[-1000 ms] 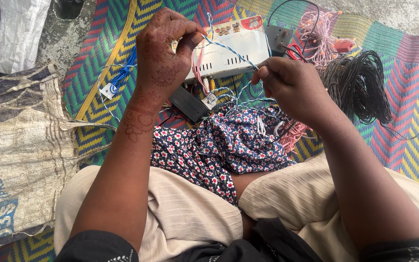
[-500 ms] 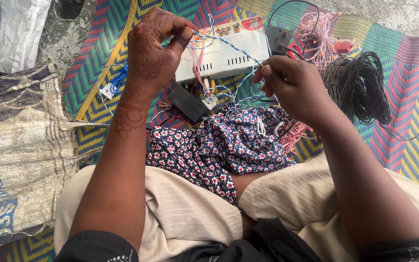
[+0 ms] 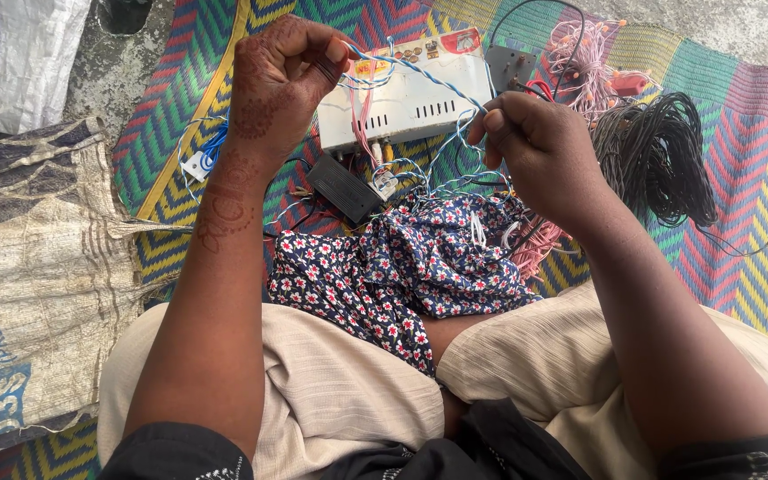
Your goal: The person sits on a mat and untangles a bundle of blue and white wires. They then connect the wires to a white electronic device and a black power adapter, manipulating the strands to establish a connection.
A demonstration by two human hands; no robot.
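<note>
My left hand (image 3: 282, 84) is raised over the mat, pinching one end of a blue and white twisted wire (image 3: 420, 73). My right hand (image 3: 540, 147) pinches the same wire at its other end, so it runs taut between both hands. Under the wire lies a white electronics box (image 3: 428, 111) with small slots and loose coloured wires. A black adapter (image 3: 344, 188) lies just in front of it. More thin blue and white wires rest on a navy floral cloth (image 3: 402, 267) in my lap.
A colourful woven mat (image 3: 748, 222) covers the ground. A black wire coil (image 3: 655, 156) and a pink wire bundle (image 3: 584, 62) lie at the right. A grey box (image 3: 508, 67) sits behind the white one. Woven sacks (image 3: 20, 267) lie at the left.
My left hand has moved up and left, drawing the twisted wire tighter. My right hand stays in nearly the same place, still pinching the wire.
</note>
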